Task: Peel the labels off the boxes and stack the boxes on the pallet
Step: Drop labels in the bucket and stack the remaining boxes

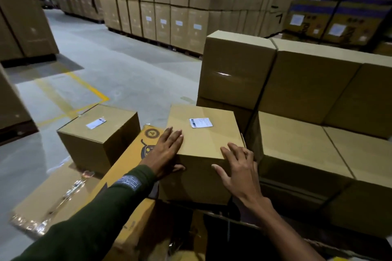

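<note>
A brown cardboard box point(201, 144) sits in front of me with a white barcode label point(200, 122) stuck on its top face. My left hand point(167, 152) lies flat on the box's near left top edge, thumb down the front side. My right hand point(237, 167) rests with spread fingers on the near right corner. A second brown box point(99, 139) with its own white label point(96, 123) stands to the left. To the right, plain brown boxes point(297, 133) are stacked in rows; no pallet shows under them.
The box rests on a long yellow printed carton point(135, 154). Flattened cardboard with clear tape point(53, 197) lies on the grey floor at left. Tall walls of stacked cartons point(169, 6) line the back, and yellow floor lines point(84, 91) mark the aisle.
</note>
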Available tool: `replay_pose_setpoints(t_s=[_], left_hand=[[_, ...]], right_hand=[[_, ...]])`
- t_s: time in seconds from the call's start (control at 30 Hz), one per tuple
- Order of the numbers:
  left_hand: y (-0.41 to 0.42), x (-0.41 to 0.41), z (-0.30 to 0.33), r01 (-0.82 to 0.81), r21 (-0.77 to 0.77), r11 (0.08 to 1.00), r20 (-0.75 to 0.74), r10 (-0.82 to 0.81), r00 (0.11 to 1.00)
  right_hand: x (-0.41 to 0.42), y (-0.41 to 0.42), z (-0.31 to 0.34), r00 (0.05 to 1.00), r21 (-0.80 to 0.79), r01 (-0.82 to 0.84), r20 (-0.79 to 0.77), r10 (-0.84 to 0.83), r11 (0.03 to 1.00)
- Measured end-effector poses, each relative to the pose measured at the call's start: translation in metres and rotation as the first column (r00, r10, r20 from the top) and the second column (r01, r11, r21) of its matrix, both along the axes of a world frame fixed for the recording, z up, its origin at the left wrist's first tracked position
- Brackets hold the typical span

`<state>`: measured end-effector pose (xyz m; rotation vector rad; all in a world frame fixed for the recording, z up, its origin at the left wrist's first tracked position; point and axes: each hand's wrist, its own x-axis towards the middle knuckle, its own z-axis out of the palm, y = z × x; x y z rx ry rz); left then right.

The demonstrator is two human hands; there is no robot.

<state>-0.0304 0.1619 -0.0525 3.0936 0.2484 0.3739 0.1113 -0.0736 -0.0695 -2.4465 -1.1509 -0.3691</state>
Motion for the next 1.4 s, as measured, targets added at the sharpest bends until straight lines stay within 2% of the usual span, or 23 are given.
replay_pose_setpoints(t_s=[0.07, 0.2, 0.33, 0.47, 0.53, 0.67, 0.87, 1.23, 1.4], left_hand=[[0.004, 0.004, -0.001, -0.029, -0.017, 0.999, 0.000, 0.029, 1.000], [-0.006, 0.010, 0.009, -0.196, -0.104, 0.975, -0.005, 0.196, 0.981], [-0.009, 0.014, 0.005, -0.284, -0.156, 0.946, 0.013, 0.290, 0.957], [-0.009, 0.012, -0.008, -0.277, -0.091, 0.957, 0.162, 0.289, 0.944], [-0.010, 0.010, -0.009, -0.269, -0.095, 0.958, 0.186, 0.283, 0.941], [-0.012, 0.008, -0.007, -0.264, -0.084, 0.961, 0.191, 0.275, 0.942], [-0.015, 0.004, -0.011, -0.253, -0.067, 0.965, 0.233, 0.262, 0.937], [-0.024, -0.010, -0.014, -0.231, -0.064, 0.971, 0.264, 0.240, 0.934], [-0.025, -0.011, -0.013, -0.251, -0.059, 0.966, 0.254, 0.257, 0.932]], right_hand=[[0.003, 0.004, 0.008, 1.000, -0.035, 0.002, -0.020, -0.002, 0.999], [0.018, 0.017, 0.031, 0.999, -0.034, 0.034, -0.001, -0.034, 0.999], [0.049, 0.050, 0.056, 0.997, -0.043, -0.069, -0.048, 0.067, 0.997], [0.072, 0.092, 0.080, 0.962, -0.028, -0.223, -0.169, 0.215, 0.974], [0.080, 0.110, 0.088, 0.941, -0.137, -0.291, -0.218, 0.257, 0.947], [0.095, 0.131, 0.100, 0.920, -0.353, -0.340, -0.318, 0.230, 0.872], [0.109, 0.147, 0.108, 0.914, -0.497, -0.364, -0.355, 0.197, 0.788], [0.100, 0.157, 0.129, 0.916, -0.553, -0.390, -0.317, 0.247, 0.736], [0.091, 0.154, 0.134, 0.910, -0.487, -0.407, -0.292, 0.295, 0.773]])
